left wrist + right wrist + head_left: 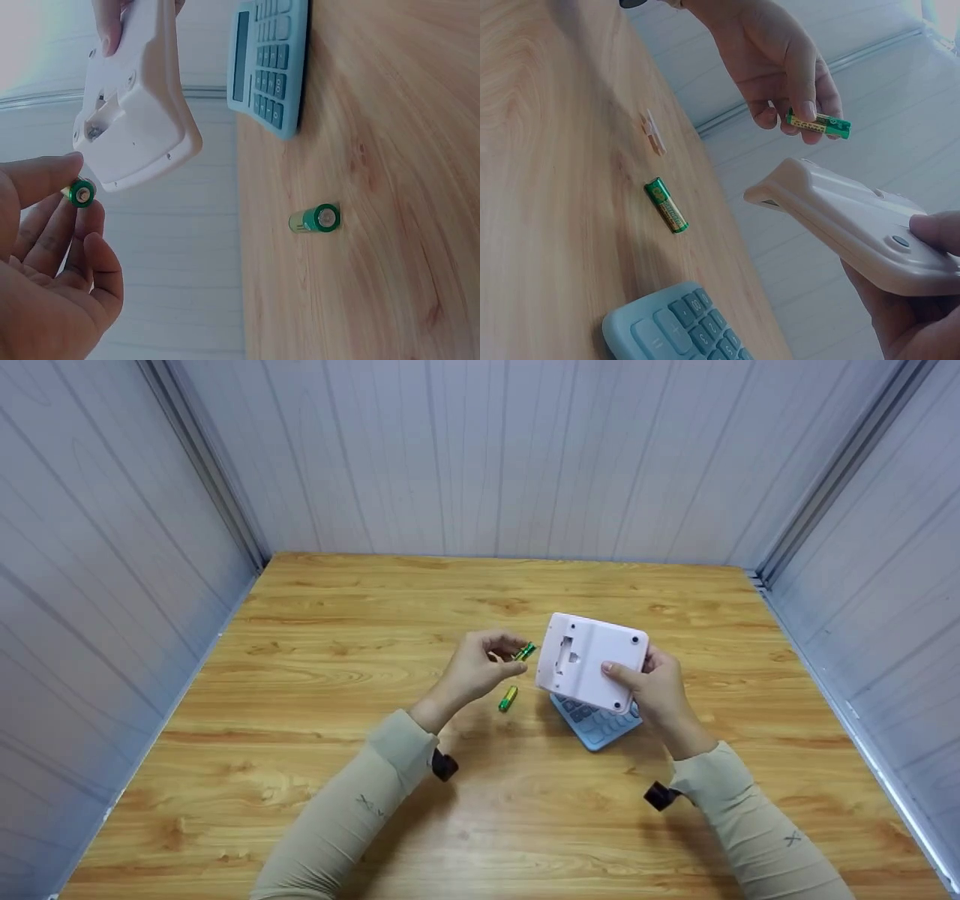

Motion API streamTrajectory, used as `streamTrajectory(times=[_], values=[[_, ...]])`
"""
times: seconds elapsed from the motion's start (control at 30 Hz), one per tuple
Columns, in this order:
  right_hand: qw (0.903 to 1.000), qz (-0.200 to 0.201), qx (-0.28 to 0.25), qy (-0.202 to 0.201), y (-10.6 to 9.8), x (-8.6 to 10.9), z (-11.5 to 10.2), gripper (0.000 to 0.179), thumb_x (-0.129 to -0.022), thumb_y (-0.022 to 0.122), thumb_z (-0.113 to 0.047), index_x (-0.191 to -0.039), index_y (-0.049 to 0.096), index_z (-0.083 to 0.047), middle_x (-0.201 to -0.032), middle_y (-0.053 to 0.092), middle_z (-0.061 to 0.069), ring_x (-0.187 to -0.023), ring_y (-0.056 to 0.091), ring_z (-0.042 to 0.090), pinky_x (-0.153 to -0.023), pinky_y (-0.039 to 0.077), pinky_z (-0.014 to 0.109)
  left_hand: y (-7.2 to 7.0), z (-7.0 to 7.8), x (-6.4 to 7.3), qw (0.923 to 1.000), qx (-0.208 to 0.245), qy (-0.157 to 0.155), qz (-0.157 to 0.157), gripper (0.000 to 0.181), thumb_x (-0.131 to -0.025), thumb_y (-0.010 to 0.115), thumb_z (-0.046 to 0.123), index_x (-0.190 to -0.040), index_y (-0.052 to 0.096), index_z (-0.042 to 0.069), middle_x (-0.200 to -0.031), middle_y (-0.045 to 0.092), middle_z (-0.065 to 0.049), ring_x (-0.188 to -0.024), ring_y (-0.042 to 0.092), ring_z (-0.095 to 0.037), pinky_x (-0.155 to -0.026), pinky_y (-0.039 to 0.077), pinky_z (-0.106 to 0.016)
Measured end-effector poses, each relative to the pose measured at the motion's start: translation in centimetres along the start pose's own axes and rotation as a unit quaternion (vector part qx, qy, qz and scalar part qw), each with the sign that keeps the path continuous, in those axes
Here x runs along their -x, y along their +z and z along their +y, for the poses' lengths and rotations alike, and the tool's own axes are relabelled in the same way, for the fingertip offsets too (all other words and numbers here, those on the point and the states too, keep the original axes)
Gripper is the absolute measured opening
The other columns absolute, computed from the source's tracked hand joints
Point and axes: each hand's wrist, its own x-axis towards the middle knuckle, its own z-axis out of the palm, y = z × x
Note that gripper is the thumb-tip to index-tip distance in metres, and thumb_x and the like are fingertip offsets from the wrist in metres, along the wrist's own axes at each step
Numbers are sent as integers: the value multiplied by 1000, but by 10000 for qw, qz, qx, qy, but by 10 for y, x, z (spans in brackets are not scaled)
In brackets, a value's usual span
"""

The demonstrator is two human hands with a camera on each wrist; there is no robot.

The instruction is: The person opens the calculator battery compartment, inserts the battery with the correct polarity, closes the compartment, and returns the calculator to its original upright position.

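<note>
The left hand (480,664) is pinching a battery (524,652) between thumb and fingers, with the thumb and fingertips closed together on its casing. This battery, green and gold, is sitting just beside the near edge of a white device (600,652), and the right wrist view is showing a gap between the two.

The right hand (658,690) is clamping the device at its far side, the thumb pressing on the back and the fingers supporting it from beneath. The device is being held up off the table (337,622), tilted, its back facing the head camera. An open slot (562,655) is showing in that back, and dark round feet are marking its corners.

A blue calculator (600,729) is resting on the table below the device, keys facing up and partly covered from the head view. A loose battery (508,699), matching the held one, is lying on its side near the calculator, apart from it. A small pale piece (652,133) is lying beyond that battery in the right wrist view; its detail is too blurred to identify.

Beige sleeves (337,802) are covering both forearms, and pale panelled walls (487,457) are enclosing the table.
</note>
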Motion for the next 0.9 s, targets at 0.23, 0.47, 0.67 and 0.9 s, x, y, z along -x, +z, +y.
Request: streamTrajectory(times=[0.23, 0.47, 0.67, 0.9], values=[[10000, 15, 21, 2, 0, 0, 0, 49, -97, 73, 6, -141, 52, 14, -103, 77, -5, -94, 78, 8, -85, 67, 30, 7, 3, 2, 9998, 182, -40, -49, 19, -94, 81, 2, -112, 79, 1, -107, 79, -14, -91, 71, -15, -84, 60, -29], [10000, -25, -33, 27, 2, 0, 1, 47, -98, 73, 7, -140, 53, 14, -102, 78, -5, -93, 78, 8, -84, 67, 30, 17, 9, 5, 9994, 310, -80, -136, 15, -96, 81, 4, -111, 80, 1, -102, 79, -12, -87, 69, -13, -79, 60, -26], [9999, -91, -87, 30, 5, 0, 0, 45, -98, 71, 8, -139, 53, 14, -102, 78, -5, -93, 78, 8, -84, 67, 30, 24, 15, 5, 9995, 149, -289, -60, 19, -97, 83, 11, -114, 82, 2, -105, 82, -11, -92, 73, -14, -82, 62, -27], [9999, -123, -9, 0, 8, 0, 0, 48, -98, 72, 7, -141, 52, 14, -107, 78, -2, -97, 78, 9, -86, 67, 31, 31, 18, 5, 9996, 102, -270, 45, 13, -96, 82, 8, -106, 84, 1, -103, 84, -12, -89, 75, -13, -79, 64, -27]])
